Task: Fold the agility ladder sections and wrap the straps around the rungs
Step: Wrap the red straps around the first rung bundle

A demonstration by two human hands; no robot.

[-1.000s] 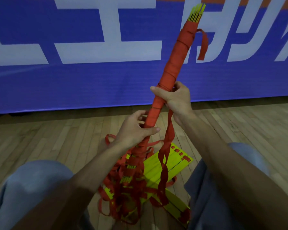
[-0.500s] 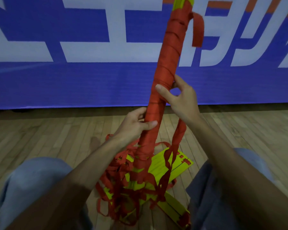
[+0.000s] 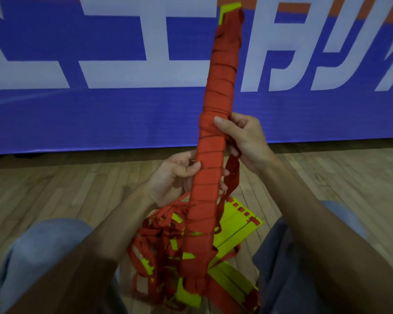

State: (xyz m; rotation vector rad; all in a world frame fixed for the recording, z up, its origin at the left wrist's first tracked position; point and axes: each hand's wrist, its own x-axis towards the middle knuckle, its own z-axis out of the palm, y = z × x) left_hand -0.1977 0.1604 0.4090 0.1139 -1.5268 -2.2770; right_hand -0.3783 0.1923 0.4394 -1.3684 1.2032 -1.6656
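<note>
Knees (image 3: 43, 250): set either side of the wrapped bundle (image 3: 224, 82), so that its foot is steadied low between them.
Loose straps (image 3: 159, 232): a red tangle is heaped at the bundle's foot, beside unwrapped yellow rungs (image 3: 234, 230); that part is judged not yet done.
Left hand (image 3: 177, 175): clasped round the bundle below its middle, so that it is held upright for winding.
Strap tail (image 3: 233, 175): hung just right of the bundle, slack enough to be led round.
Right hand (image 3: 245, 137): placed higher on the bundle, thumb pressed on the wrap; the tail seems pinched in its curled fingers, though partly hidden.
Banner (image 3: 100, 114): seen behind the bundle, well apart.
</note>
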